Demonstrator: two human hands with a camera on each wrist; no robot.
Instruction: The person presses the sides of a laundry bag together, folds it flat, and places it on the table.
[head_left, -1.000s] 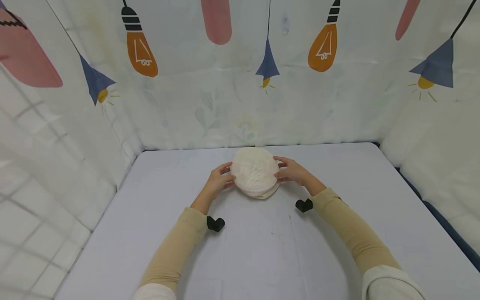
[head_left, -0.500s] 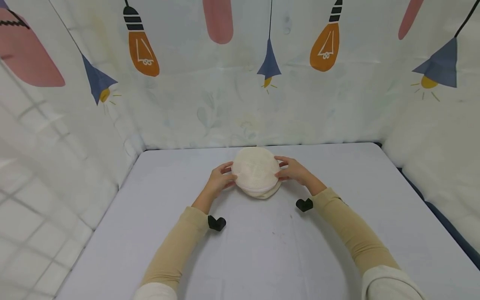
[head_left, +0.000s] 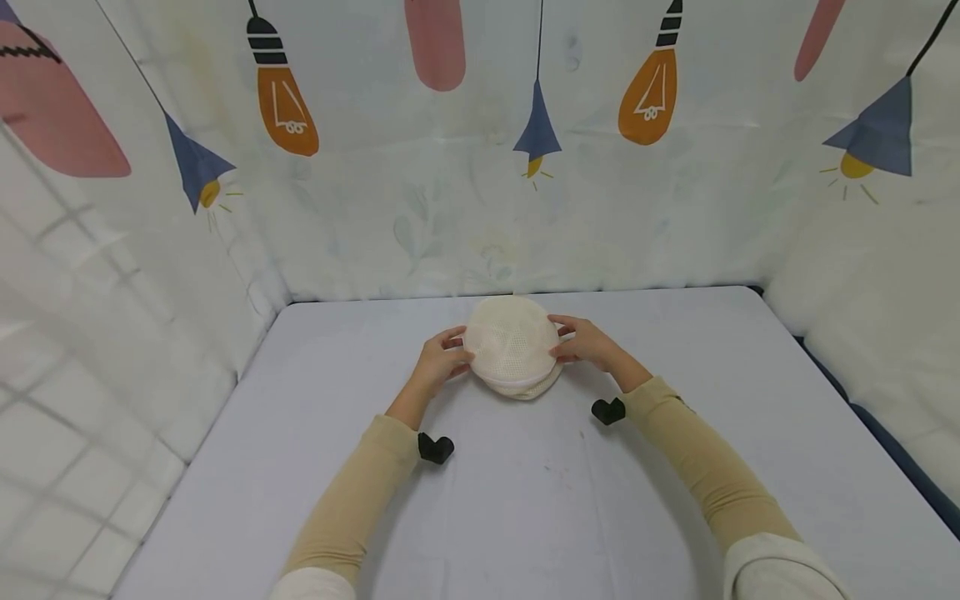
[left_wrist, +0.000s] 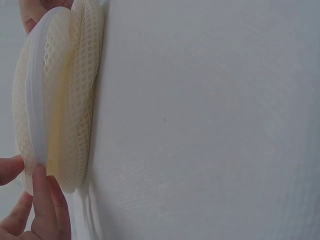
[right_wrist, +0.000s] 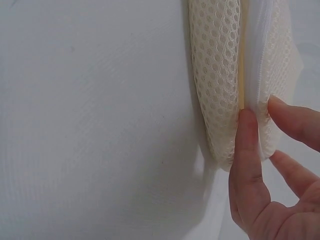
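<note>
A round cream mesh laundry bag (head_left: 512,340) lies near the far edge of the table, with a white zip band (left_wrist: 36,95) along its side. Below that band, a second puffy mesh layer (right_wrist: 216,75) rests on the tabletop, with a yellowish strip between the two. My left hand (head_left: 439,358) pinches the upper layer at its left edge, thumb on top and fingers below the band. At the right edge my right hand (head_left: 588,344) pinches the same layer, its fingers reaching in beside the lower one. The far side of the bag is hidden.
A white cloth-covered table (head_left: 517,517) carries the bag. White fabric walls (head_left: 360,208) printed with lamps and bulbs enclose it at the back and sides. Black heart-shaped pieces (head_left: 436,449) stick out at both sleeve cuffs.
</note>
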